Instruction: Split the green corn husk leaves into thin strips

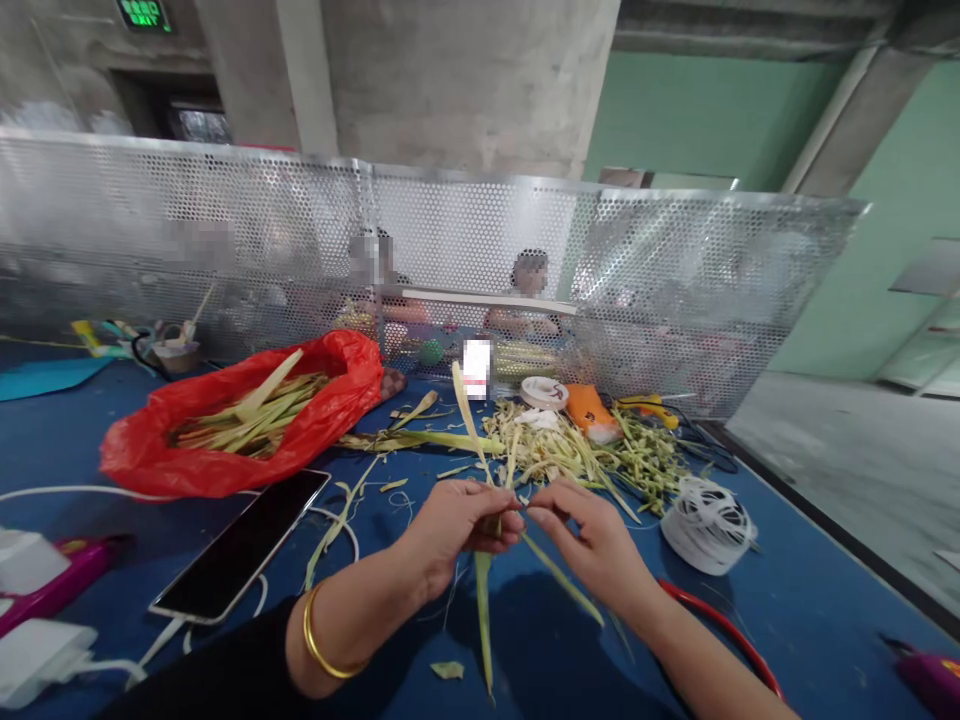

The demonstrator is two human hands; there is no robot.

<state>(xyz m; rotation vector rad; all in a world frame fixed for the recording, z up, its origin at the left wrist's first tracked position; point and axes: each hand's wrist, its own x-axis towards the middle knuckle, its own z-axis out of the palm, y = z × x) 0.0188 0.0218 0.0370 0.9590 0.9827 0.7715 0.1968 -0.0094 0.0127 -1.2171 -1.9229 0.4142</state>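
At twelve o'clock a perforated metal screen [480,225] spans the far side of the blue table [585,670], with people [530,275] showing blurred through its holes, a concrete wall [450,85] above it and a green wall [697,120] between one and two. A lit green exit sign [145,14] glows between ten and eleven, while at nine a small tub [177,355] stands near a bright blue sheet [52,378]. At eight, a dark-screened phone [244,550] lies with a white cable [163,640] at its lower end, near white adapters [45,650].
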